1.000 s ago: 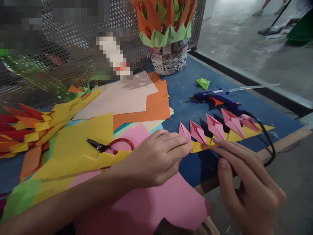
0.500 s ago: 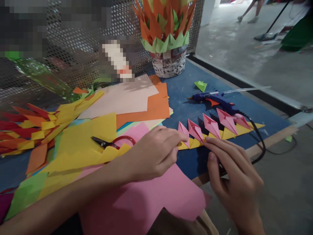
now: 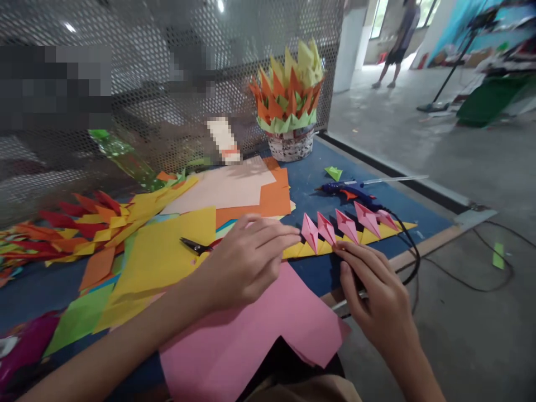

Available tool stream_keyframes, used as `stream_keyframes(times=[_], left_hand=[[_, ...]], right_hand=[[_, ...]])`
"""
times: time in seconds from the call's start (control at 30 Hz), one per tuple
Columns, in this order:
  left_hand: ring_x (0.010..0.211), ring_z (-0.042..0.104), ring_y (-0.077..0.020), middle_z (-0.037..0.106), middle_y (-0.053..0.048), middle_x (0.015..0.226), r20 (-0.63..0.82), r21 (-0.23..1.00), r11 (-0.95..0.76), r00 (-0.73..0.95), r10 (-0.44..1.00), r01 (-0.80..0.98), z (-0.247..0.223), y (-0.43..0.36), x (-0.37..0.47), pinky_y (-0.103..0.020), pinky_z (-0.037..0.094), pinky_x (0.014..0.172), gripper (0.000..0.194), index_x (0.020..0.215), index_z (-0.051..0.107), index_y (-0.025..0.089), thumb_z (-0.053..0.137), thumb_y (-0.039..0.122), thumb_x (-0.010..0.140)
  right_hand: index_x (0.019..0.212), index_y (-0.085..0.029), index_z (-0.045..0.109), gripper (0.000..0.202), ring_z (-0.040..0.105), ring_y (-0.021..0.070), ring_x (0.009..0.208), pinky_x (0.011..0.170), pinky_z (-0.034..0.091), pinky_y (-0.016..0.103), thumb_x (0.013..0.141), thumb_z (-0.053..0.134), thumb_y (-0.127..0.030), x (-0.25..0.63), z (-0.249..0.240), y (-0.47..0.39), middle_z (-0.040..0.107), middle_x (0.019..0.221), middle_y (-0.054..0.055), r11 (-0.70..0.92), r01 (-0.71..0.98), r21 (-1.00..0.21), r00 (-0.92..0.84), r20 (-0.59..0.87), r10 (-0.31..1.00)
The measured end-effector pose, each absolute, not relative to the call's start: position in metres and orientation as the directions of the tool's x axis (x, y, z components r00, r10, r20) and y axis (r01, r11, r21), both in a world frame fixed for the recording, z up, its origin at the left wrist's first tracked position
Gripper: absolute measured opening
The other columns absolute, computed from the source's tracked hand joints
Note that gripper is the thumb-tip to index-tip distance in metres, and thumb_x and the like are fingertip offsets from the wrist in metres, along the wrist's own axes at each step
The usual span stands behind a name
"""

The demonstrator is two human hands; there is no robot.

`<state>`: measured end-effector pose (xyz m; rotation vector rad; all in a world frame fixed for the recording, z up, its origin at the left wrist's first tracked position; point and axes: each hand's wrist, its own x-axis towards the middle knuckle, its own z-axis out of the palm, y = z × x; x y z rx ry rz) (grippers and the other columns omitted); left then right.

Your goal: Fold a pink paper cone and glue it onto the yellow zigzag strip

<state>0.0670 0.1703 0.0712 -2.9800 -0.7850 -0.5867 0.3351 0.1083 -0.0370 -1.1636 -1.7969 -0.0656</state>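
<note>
The left hand (image 3: 247, 262) lies with its fingers (image 3: 278, 237) stretched almost flat, their tips pressing the near end of the paper strip (image 3: 347, 231), a row of pink folded points set on yellow triangles. The right hand (image 3: 377, 296) meets the strip from the near side, its fingers (image 3: 355, 257) loosely spread and touching the yellow edge just past the left fingertips; neither hand is closed around anything. The strip runs away from both sets of fingertips toward the far right edge of the blue worktop (image 3: 322, 273).

Compared with a second ago, the view has lifted and pulled back, so hands and strip look smaller and sit higher, and more of the floor and a standing person (image 3: 397, 44) far beyond the fingers now show. The hands keep the same hold on the strip.

Just beyond the strip lies a blue glue gun (image 3: 352, 192). Left of the left fingers, scissors (image 3: 196, 245) rest on yellow paper (image 3: 163, 257); a pink sheet (image 3: 251, 335) lies beneath the wrist. Far beyond stands a paper flower pot (image 3: 291, 111).
</note>
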Motion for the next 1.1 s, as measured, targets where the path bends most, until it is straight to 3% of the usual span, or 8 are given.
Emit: stream_keyframes(times=[0.27,0.4,0.53,0.73,0.97,1.1], left_hand=[[0.131,0.065,-0.0222,0.075,-0.004,0.143,0.381,0.005,-0.741,0.684,0.622,0.671,0.064,0.082,0.018,-0.041,0.036,0.117,0.043,0.146,0.061,0.024,0.047,0.009,0.108],[0.131,0.068,-0.0215,0.075,-0.003,0.145,0.392,-0.024,-0.676,0.629,0.672,0.737,0.039,0.05,0.004,-0.04,0.042,0.115,0.047,0.151,0.059,0.027,0.05,0.012,0.108],[0.129,0.07,-0.0224,0.077,-0.005,0.143,0.47,0.105,-0.599,0.492,0.733,0.794,0.015,0.041,-0.002,-0.043,0.05,0.114,0.04,0.144,0.066,0.027,0.047,0.014,0.111],[0.12,0.076,-0.0232,0.082,-0.006,0.129,0.507,0.169,-0.56,0.416,0.755,0.811,0.0,0.038,-0.002,-0.041,0.062,0.106,0.034,0.126,0.075,0.026,0.046,0.018,0.111],[0.126,0.074,-0.0275,0.08,-0.009,0.134,0.554,0.218,-0.466,0.285,0.782,0.857,0.003,0.027,-0.014,-0.05,0.059,0.113,0.035,0.131,0.076,0.024,0.048,0.02,0.11],[0.124,0.075,-0.0284,0.081,-0.01,0.131,0.547,0.254,-0.402,0.212,0.81,0.88,0.001,0.024,-0.027,-0.052,0.059,0.113,0.032,0.124,0.077,0.021,0.049,0.019,0.109]], right_hand=[[0.13,-0.023,0.073,0.031,0.071,0.0261,0.129,0.11,0.062,0.045,0.105,0.06,-0.01,0.337,-0.038,0.084,0.075,0.135,0.011,0.613,0.689,-0.388,-0.031,0.828,0.56],[0.129,-0.02,0.072,0.022,0.071,0.0242,0.124,0.105,0.064,0.046,0.109,0.064,-0.023,0.336,-0.054,0.081,0.074,0.134,0.009,0.632,0.68,-0.372,-0.068,0.826,0.56],[0.128,-0.02,0.071,0.026,0.072,0.0237,0.119,0.104,0.064,0.047,0.109,0.069,-0.038,0.337,-0.071,0.088,0.073,0.131,0.009,0.651,0.673,-0.35,-0.076,0.843,0.532],[0.132,-0.02,0.07,0.033,0.071,0.0247,0.12,0.105,0.063,0.049,0.108,0.07,-0.042,0.339,-0.083,0.092,0.071,0.134,0.01,0.679,0.67,-0.298,-0.093,0.875,0.476],[0.131,-0.019,0.07,0.034,0.072,0.0242,0.117,0.102,0.064,0.048,0.107,0.071,-0.043,0.338,-0.087,0.096,0.072,0.131,0.01,0.696,0.676,-0.241,-0.093,0.91,0.405],[0.13,-0.019,0.07,0.034,0.072,0.024,0.116,0.103,0.063,0.049,0.107,0.071,-0.044,0.335,-0.089,0.098,0.072,0.13,0.009,0.69,0.686,-0.232,-0.064,0.925,0.375]])
